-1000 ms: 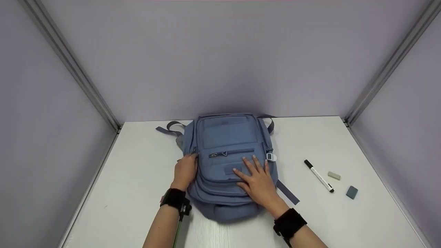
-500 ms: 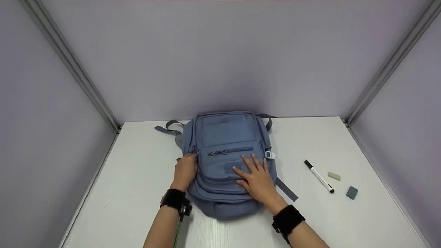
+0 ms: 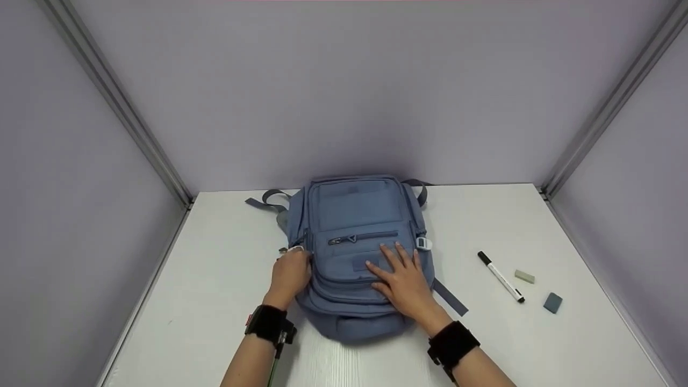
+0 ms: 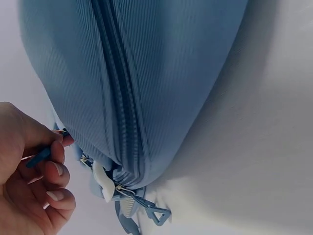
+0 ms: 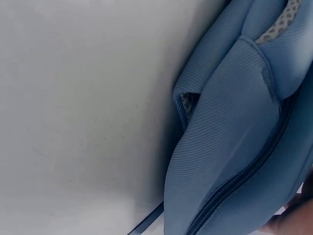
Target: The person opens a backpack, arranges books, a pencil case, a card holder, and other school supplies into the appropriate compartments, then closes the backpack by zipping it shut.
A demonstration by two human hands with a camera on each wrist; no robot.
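— Where's the blue backpack [image 3: 355, 252]?
— Flat on the white table [image 3: 537, 344]. The right hand [image 3: 404, 279] presses it, fingers spread.
— And the left hand [image 3: 290, 271]?
— Curled, apparently pinching a zipper pull [image 4: 39, 156] at its side.

Head view: looking forward and down from above the near edge of the counter [image 3: 537, 344], taking in the whole backpack [image 3: 357, 215], both hands and the far and side walls.
Left wrist view: sitting very close beside the left hand [image 4: 29, 186], looking along the backpack's [image 4: 146, 73] left side and its zipper [image 4: 117, 98], with counter [image 4: 274, 147] beyond.
Right wrist view: sitting very close, looking along the backpack's [image 5: 244, 147] right side, bare counter [image 5: 73, 122] filling the left half.
Shared: all three are showing the backpack and counter; the left hand [image 3: 290, 274] is appearing in the head and left wrist views.
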